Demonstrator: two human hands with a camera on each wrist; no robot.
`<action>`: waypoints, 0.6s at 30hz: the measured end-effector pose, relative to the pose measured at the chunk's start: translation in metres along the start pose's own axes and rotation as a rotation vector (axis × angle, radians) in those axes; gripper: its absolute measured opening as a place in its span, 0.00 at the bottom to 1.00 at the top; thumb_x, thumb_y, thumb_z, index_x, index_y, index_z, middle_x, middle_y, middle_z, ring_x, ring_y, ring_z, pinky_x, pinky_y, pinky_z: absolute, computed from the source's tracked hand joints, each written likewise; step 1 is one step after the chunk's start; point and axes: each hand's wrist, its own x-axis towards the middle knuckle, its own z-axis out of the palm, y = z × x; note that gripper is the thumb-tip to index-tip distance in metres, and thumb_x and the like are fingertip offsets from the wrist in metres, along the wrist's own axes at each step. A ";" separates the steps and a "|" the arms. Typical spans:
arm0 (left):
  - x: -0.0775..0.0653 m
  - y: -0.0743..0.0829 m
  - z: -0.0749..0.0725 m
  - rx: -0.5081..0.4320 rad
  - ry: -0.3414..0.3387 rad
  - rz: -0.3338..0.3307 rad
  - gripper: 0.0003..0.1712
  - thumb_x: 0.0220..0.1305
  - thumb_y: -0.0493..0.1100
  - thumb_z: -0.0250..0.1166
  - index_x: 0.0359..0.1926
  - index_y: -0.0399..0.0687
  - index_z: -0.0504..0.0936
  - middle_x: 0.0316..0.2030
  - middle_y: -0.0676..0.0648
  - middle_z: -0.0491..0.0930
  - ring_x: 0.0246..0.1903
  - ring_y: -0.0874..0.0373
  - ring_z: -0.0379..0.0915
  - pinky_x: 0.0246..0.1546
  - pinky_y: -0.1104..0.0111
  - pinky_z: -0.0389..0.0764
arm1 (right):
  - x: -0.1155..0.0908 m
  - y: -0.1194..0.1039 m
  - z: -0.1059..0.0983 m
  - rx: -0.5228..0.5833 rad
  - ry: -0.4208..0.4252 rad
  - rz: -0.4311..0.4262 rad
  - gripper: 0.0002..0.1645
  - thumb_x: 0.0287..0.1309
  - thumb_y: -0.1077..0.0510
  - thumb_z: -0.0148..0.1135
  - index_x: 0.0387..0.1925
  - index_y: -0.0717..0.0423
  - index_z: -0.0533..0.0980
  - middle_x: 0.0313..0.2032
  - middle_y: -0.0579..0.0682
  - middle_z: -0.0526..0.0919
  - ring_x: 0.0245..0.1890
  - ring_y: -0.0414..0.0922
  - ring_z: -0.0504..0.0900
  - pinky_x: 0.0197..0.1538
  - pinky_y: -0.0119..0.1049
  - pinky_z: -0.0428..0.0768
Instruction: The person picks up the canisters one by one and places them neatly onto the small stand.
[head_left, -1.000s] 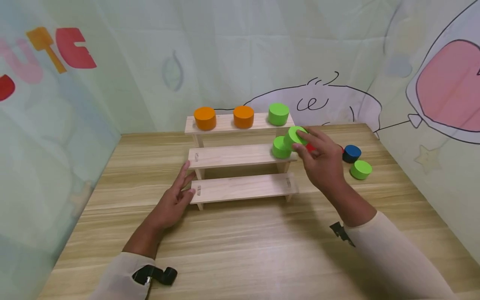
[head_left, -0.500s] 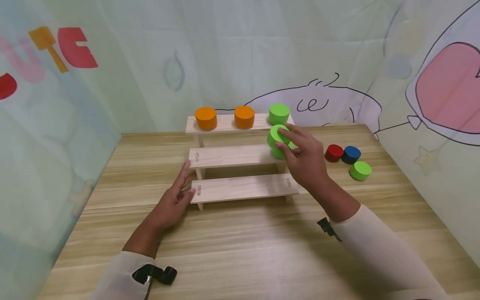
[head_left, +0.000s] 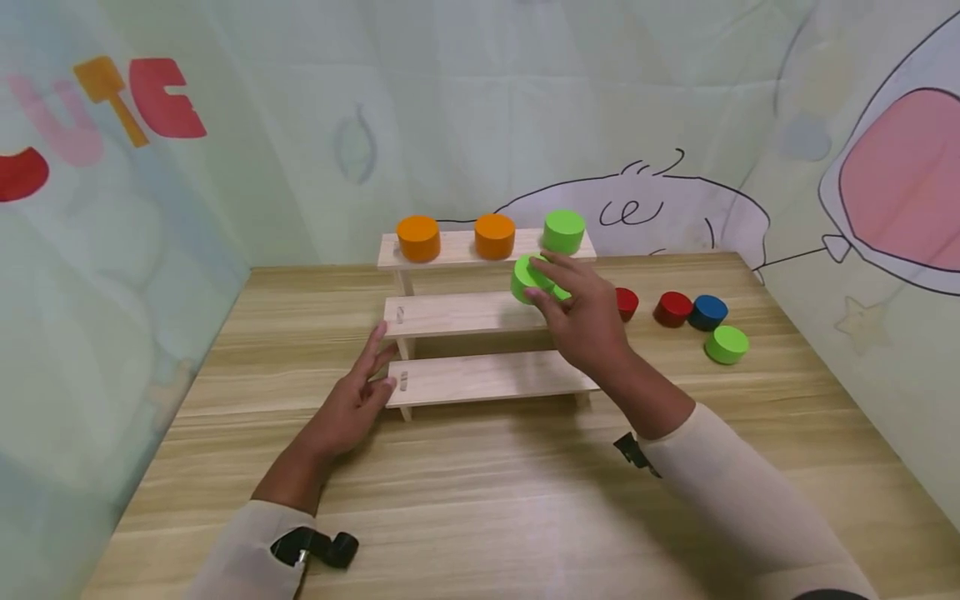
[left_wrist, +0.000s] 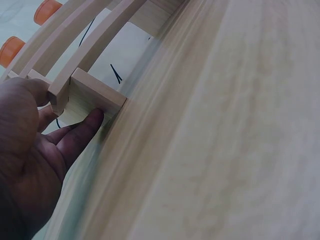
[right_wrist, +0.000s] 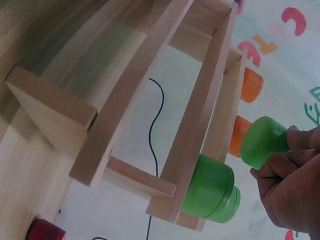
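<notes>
My right hand (head_left: 581, 312) pinches a green cylinder block (head_left: 527, 281) between thumb and fingers. In the right wrist view the held block is apart from the middle shelf (right_wrist: 202, 115), out in front of the orange blocks. Another green block (right_wrist: 206, 186) stands at the right end of that shelf, mostly behind my hand in the head view. My left hand (head_left: 352, 408) rests at the left end of the three-step wooden rack (head_left: 480, 379). In the left wrist view its fairly straight fingers touch the side board (left_wrist: 95, 92).
The top step bears two orange blocks, a left one (head_left: 417, 239) and a middle one (head_left: 494, 237), plus a green block (head_left: 563, 232) at right. On the table (head_left: 480, 492), right of the rack, are two red blocks (head_left: 673, 309), a blue one (head_left: 708, 312) and a green one (head_left: 727, 344).
My right hand has carried the green block leftward, past the green block on the middle step. The red blocks have come into view behind it. My left hand has stayed at the rack's end.
</notes>
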 end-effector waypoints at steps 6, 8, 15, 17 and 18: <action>0.000 0.002 0.000 -0.007 -0.010 0.004 0.48 0.89 0.40 0.50 0.88 0.81 0.31 0.86 0.33 0.55 0.76 0.30 0.68 0.71 0.45 0.75 | 0.002 0.000 0.006 0.011 -0.037 0.031 0.28 0.70 0.62 0.73 0.70 0.54 0.82 0.74 0.60 0.79 0.71 0.57 0.83 0.56 0.49 0.91; 0.000 0.002 0.000 -0.011 -0.011 0.006 0.48 0.88 0.39 0.50 0.88 0.80 0.32 0.86 0.33 0.55 0.77 0.30 0.68 0.71 0.43 0.74 | 0.002 0.000 0.007 0.016 -0.046 0.044 0.28 0.71 0.62 0.73 0.70 0.54 0.82 0.73 0.59 0.80 0.71 0.57 0.83 0.56 0.50 0.91; -0.001 0.004 0.000 -0.002 -0.005 0.004 0.49 0.88 0.39 0.51 0.89 0.78 0.32 0.85 0.33 0.56 0.75 0.30 0.70 0.70 0.43 0.76 | 0.002 -0.003 0.013 0.016 -0.078 0.071 0.27 0.73 0.61 0.71 0.71 0.53 0.82 0.73 0.56 0.81 0.69 0.56 0.83 0.51 0.46 0.91; -0.002 0.004 0.000 -0.002 -0.006 -0.001 0.49 0.88 0.39 0.51 0.88 0.80 0.32 0.86 0.33 0.55 0.75 0.30 0.71 0.70 0.44 0.76 | 0.003 -0.002 0.015 0.014 -0.081 0.071 0.27 0.73 0.61 0.71 0.71 0.53 0.82 0.72 0.56 0.81 0.68 0.56 0.83 0.48 0.45 0.89; -0.002 0.003 0.000 -0.002 -0.006 -0.003 0.49 0.88 0.39 0.51 0.88 0.80 0.32 0.86 0.33 0.55 0.75 0.30 0.71 0.70 0.44 0.76 | 0.004 -0.002 0.016 0.015 -0.083 0.073 0.27 0.73 0.61 0.71 0.71 0.53 0.82 0.73 0.56 0.81 0.68 0.56 0.83 0.47 0.44 0.88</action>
